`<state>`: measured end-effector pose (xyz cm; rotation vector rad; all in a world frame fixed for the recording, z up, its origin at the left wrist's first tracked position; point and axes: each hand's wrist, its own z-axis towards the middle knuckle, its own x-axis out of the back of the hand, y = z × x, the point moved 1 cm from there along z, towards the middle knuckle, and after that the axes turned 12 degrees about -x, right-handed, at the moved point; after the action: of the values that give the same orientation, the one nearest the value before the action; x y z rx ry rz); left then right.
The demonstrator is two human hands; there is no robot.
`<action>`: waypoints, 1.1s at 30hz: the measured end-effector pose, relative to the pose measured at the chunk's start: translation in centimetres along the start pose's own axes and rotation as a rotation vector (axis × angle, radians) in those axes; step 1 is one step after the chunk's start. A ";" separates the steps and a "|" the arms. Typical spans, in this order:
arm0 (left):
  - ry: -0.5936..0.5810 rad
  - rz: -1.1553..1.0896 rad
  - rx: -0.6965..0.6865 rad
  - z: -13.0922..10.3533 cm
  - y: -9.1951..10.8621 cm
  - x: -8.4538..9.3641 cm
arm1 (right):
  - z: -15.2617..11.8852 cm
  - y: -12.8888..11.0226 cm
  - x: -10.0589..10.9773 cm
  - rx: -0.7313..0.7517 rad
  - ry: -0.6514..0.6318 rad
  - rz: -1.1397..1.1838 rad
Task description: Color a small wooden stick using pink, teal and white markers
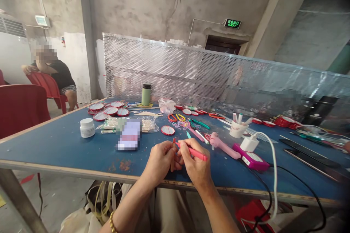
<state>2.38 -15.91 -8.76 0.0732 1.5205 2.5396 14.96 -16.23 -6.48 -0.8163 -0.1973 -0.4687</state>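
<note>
Near the table's front edge, my left hand [160, 160] is closed round a thin wooden stick [172, 162] whose upper end looks red. My right hand [196, 160] grips a red marker [195, 151], its tip pointing left at the top of the stick. Both hands are close together, fingers nearly touching. Just beyond them lie a round red-rimmed disc [167, 130] and a teal cap [188, 135]. A phone [129, 134] stands tilted left of my hands, by plastic bags of wooden sticks [150, 125].
A white bottle [87, 128] and red-rimmed discs [111, 111] are at the left. Farther back stands a green tumbler [146, 94]. To the right are a pink glue gun [224, 146], a purple power strip [251, 158] with cables and a white cup [238, 129]. A person [57, 71] sits far left.
</note>
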 end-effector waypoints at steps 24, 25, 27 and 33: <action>0.008 0.033 -0.005 0.0 0.3 0.0 | 0.1 0.1 -0.1 -0.022 -0.010 -0.007; 0.008 0.031 -0.001 0.0 0.3 0.0 | 0.0 0.1 0.0 -0.025 -0.004 -0.006; 0.005 0.025 0.007 0.0 0.4 0.0 | 0.0 0.2 0.0 -0.025 0.004 -0.003; 0.003 0.034 -0.013 0.0 0.7 0.0 | -0.1 0.0 0.0 -0.020 -0.014 -0.006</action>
<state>2.30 -16.25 -8.20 0.0941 1.5170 2.5770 14.98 -16.26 -6.53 -0.8386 -0.2081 -0.4712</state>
